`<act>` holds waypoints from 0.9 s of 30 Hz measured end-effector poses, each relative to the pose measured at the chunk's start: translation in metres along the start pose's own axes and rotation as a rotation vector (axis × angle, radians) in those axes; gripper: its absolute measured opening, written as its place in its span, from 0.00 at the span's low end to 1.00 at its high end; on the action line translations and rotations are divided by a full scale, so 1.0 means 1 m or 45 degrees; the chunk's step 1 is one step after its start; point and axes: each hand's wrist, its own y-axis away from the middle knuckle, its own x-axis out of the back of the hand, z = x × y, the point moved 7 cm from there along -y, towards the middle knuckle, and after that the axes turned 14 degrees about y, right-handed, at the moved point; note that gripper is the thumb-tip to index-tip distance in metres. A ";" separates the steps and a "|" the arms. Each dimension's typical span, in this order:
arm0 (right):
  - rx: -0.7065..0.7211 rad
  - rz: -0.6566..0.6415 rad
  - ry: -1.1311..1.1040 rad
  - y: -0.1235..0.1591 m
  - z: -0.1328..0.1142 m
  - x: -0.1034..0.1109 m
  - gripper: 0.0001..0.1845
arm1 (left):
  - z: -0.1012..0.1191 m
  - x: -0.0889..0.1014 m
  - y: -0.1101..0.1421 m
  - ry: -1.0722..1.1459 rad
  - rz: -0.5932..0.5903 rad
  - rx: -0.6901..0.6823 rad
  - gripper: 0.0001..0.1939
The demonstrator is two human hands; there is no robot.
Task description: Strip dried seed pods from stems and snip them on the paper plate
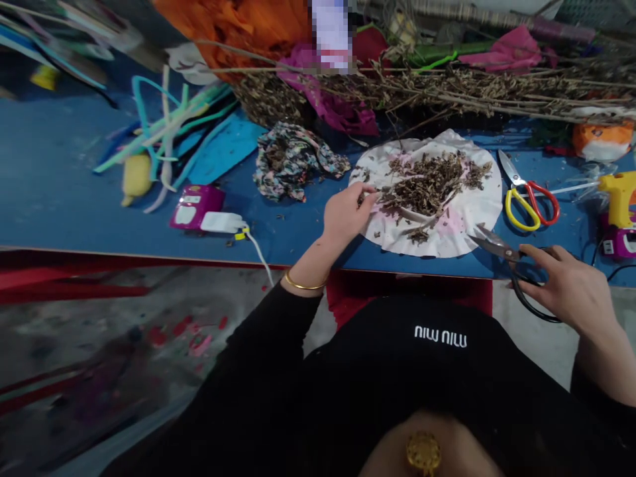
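A round white cloth [365, 173] with pink stains lies near the table's front edge, and a heap of crumbled dried leaves [430, 182] rests on it. At the cloth's left edge is my left hand [349, 213], its fingers bent together. A dark bit shows by the fingertips, but I cannot make out what they pinch. My right hand [571, 281] grips black-handled scissors [511, 255] through the handles. Their blades point left over the cloth's lower right edge and look slightly apart. Just beyond them lie scissors with red and yellow handles [524, 199].
Long dried stems [472, 89] stretch across the back, with magenta paper [328, 99] and orange paper [248, 33] beside them. Left of the cloth lie a crumpled patterned fabric [293, 159] and a purple box [196, 207] with a white plug. A yellow glue gun [621, 199] is far right.
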 end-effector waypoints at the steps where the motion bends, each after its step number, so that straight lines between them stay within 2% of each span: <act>1: -0.039 0.058 -0.066 -0.001 0.001 0.001 0.30 | 0.008 -0.004 -0.003 0.007 -0.021 -0.027 0.25; 6: -0.227 0.286 -0.283 -0.019 -0.015 -0.013 0.34 | 0.050 -0.036 -0.019 -0.070 -0.109 -0.146 0.48; 11: -0.286 0.379 -0.335 -0.034 -0.032 -0.035 0.34 | 0.085 -0.058 -0.021 -0.088 -0.170 -0.306 0.55; 15: -0.331 0.391 -0.376 -0.033 -0.031 -0.041 0.35 | 0.104 -0.065 -0.029 -0.087 -0.243 -0.456 0.55; 19: -0.362 0.331 -0.395 -0.032 -0.030 -0.044 0.35 | 0.120 -0.071 -0.050 -0.040 -0.262 -0.658 0.56; 22: -0.361 0.313 -0.385 -0.033 -0.031 -0.047 0.35 | 0.128 -0.086 -0.065 0.008 -0.360 -0.858 0.58; 25: -0.361 0.341 -0.349 -0.033 -0.032 -0.052 0.35 | 0.129 -0.102 -0.072 0.060 -0.469 -1.030 0.50; 27: -0.384 0.386 -0.324 -0.033 -0.032 -0.055 0.34 | 0.124 -0.106 -0.072 0.098 -0.469 -1.087 0.40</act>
